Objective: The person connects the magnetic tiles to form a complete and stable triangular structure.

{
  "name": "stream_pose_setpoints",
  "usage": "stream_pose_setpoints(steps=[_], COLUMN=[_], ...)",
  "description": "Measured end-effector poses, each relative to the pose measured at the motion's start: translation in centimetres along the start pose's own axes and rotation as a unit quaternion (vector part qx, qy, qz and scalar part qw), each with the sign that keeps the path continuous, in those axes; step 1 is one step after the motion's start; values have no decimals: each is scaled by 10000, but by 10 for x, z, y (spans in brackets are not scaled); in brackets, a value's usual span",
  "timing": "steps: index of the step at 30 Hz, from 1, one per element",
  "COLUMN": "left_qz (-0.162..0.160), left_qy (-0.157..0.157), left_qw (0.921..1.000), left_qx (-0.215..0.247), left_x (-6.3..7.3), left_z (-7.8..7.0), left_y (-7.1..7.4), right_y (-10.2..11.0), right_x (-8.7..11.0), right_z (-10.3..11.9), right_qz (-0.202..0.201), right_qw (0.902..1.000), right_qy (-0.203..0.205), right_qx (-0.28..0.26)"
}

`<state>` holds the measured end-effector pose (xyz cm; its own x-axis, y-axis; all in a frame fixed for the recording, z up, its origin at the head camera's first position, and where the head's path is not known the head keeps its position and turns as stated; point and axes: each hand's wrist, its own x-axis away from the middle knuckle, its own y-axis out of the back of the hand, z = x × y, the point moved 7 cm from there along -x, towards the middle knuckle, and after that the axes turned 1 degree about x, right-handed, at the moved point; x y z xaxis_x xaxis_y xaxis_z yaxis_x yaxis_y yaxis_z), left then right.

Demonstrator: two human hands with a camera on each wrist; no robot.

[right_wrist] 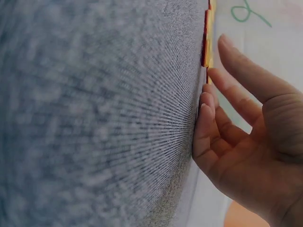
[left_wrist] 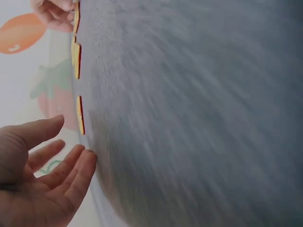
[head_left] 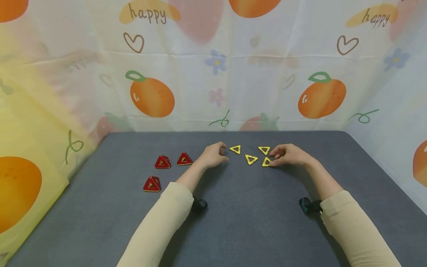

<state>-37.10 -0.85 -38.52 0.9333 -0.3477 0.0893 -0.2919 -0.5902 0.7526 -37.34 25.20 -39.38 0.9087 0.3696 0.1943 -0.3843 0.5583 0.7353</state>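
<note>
Several flat yellow triangle frames lie at the far side of the dark table. My left hand [head_left: 213,155] is just left of the leftmost yellow triangle [head_left: 235,149], its thumb and fingers apart with nothing between them. Another yellow triangle [head_left: 251,159] lies in the middle. Over on the right, my right hand [head_left: 289,154] is beside the upper triangle [head_left: 264,150], and its thumb partly covers the lower triangle [head_left: 266,162]. In the right wrist view the thumb and fingers of that hand stand apart. Seen edge-on in the left wrist view, a triangle [left_wrist: 80,115] shows a red underside.
Three red pyramid-like pieces stand at the left: a front one [head_left: 152,184], a back one [head_left: 162,162], and one [head_left: 184,159] near my left forearm. A fruit-patterned cloth [head_left: 227,85] hangs behind the grey table [head_left: 250,226].
</note>
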Motion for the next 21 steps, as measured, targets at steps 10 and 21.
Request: stream_pose_setpoints(steps=[10,21], left_qz=[599,683], left_qy=[314,563], left_qw=[9947,9842], left_qx=[-770,-1533], left_x=[-32,-43], left_z=[-14,-11], left_y=[-25,-28], right_y=[0,-2], right_x=[-3,-3], right_z=[-2,6], right_qz=[100,153], right_qw=[9997,9987], right_qy=[86,104], right_qx=[225,469])
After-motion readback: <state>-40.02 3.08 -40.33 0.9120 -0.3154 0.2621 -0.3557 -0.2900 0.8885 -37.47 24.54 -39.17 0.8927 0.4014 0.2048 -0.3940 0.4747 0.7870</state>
